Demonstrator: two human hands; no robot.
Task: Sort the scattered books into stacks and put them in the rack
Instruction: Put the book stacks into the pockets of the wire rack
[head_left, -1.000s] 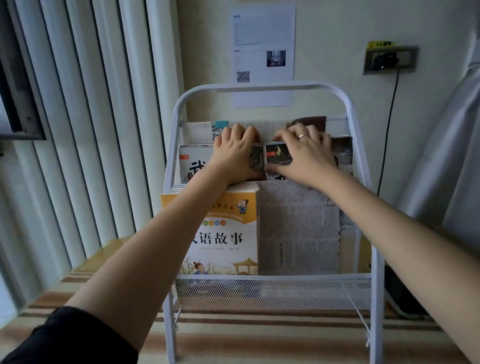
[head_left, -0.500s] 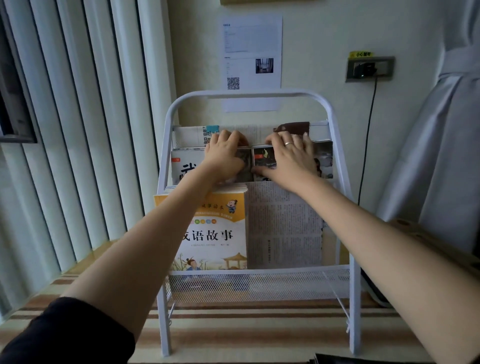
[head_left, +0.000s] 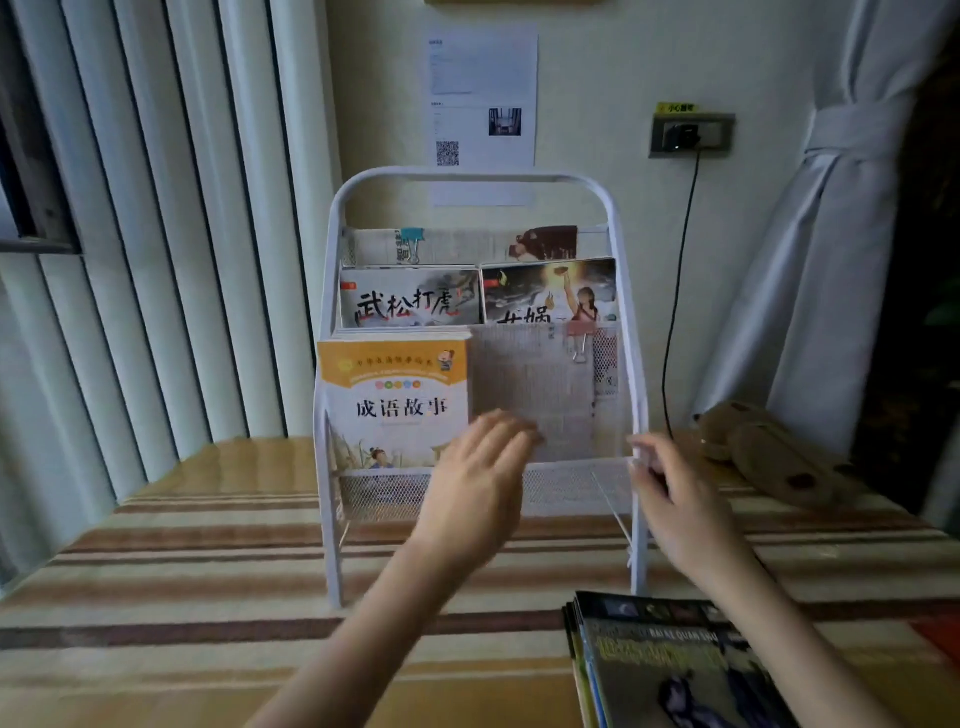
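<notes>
Both hands, left (head_left: 475, 483) and right (head_left: 675, 499), empty, fingers loose; take the stack (head_left: 670, 665) square by both edges, then into the rack (head_left: 631, 332).

Looked like a home rm: tied-back curtain (head_left: 852, 218), vertical blinds (head_left: 156, 234), striped tablecloth (head_left: 208, 561), wall socket (head_left: 691, 135) w/ plug, kids' bks in white rack (head_left: 475, 179).

Rack (head_left: 623, 291) on striped surface (head_left: 208, 561), books (head_left: 397, 402) filling its tiers, another stack (head_left: 670, 670) lying front-right, possibly touching nothing
</notes>
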